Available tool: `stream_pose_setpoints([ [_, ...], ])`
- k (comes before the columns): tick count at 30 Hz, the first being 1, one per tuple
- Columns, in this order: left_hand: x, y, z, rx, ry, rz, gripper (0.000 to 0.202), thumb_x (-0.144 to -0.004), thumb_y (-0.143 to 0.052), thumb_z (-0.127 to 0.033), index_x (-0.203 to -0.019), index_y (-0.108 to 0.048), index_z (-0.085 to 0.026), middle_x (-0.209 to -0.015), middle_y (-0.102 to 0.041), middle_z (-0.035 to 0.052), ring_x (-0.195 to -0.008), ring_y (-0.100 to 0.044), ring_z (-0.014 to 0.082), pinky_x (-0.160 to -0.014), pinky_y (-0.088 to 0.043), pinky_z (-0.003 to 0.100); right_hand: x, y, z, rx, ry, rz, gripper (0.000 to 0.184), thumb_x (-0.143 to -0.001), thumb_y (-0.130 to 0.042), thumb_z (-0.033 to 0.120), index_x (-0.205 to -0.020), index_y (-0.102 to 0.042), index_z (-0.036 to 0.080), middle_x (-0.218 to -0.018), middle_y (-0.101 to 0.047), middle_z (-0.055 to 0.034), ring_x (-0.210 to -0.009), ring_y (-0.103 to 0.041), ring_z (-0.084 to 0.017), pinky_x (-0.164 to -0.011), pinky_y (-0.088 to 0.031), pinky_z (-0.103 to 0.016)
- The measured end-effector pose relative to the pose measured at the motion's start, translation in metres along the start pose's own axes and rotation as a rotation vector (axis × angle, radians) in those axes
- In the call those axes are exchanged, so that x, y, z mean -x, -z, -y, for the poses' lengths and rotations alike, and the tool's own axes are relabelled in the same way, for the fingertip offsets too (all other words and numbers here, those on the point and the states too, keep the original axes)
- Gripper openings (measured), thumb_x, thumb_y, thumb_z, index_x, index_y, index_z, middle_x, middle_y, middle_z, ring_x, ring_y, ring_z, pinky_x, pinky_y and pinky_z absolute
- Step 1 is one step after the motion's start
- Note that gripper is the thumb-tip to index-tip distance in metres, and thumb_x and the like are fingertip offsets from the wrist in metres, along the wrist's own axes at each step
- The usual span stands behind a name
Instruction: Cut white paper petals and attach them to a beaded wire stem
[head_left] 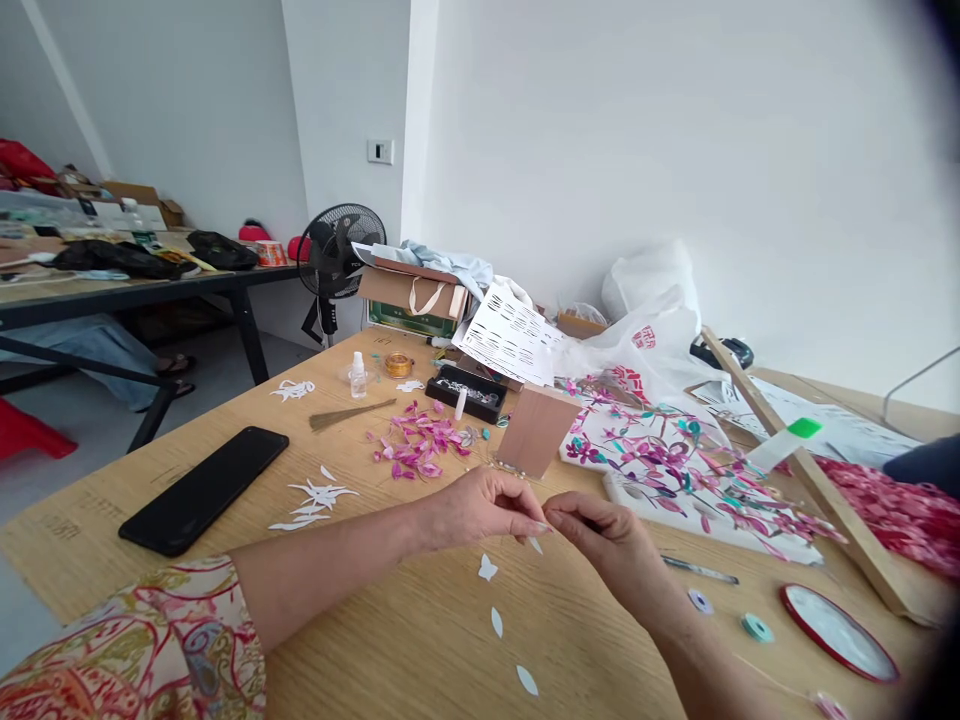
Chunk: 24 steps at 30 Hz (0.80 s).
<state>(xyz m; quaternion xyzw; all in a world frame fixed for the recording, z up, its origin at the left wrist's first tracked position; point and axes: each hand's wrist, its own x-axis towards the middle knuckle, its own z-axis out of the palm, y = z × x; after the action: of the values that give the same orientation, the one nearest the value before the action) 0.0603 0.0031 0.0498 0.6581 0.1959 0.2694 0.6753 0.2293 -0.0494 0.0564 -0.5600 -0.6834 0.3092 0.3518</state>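
My left hand (480,505) and my right hand (604,530) meet above the wooden table (420,640), fingers pinched together. Between the fingertips is a tiny white piece (535,544), too small to name. Just below lie white paper petals (487,568), one (496,622) nearer me and another (527,680) nearer still. Beyond my left hand sits a pile of pink petals (416,445) and a small brown card (534,432) standing upright.
A black phone (204,488) lies at left beside white paper cutouts (315,495). A flowered board (675,465), wooden frame (810,480), red-rimmed lid (836,630), tweezers (697,570), small bottle (358,377), black tray (469,390), boxes and bags crowd the far side. A fan (337,255) stands behind.
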Motion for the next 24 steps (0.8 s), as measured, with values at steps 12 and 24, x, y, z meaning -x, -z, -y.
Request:
stream_pose_setpoints([
  [12,-0.003,-0.001,0.002,0.115,-0.077,-0.106,0.015,-0.057,-0.069,-0.024,-0.063,-0.061,-0.012,-0.08,-0.053,0.0011,-0.07,-0.05,0.0085,-0.067,-0.041,0.023,0.004,-0.014,-0.016,-0.392,-0.162,-0.058,0.025,-0.071,-0.056,0.041,-0.065,-0.058,0.017,-0.047,-0.028,0.0079,-0.044,-0.018,-0.006,-0.041,-0.015,-0.02],
  [24,-0.002,-0.002,-0.001,0.078,-0.069,-0.084,0.017,-0.063,-0.066,-0.026,-0.066,-0.06,-0.011,-0.072,-0.059,0.0027,-0.067,-0.053,0.0098,-0.067,-0.041,0.023,0.003,0.01,-0.038,-0.132,-0.174,-0.128,0.026,-0.069,-0.054,0.042,-0.066,-0.062,0.017,-0.053,-0.046,0.0034,-0.044,-0.032,-0.008,-0.04,-0.024,-0.021],
])
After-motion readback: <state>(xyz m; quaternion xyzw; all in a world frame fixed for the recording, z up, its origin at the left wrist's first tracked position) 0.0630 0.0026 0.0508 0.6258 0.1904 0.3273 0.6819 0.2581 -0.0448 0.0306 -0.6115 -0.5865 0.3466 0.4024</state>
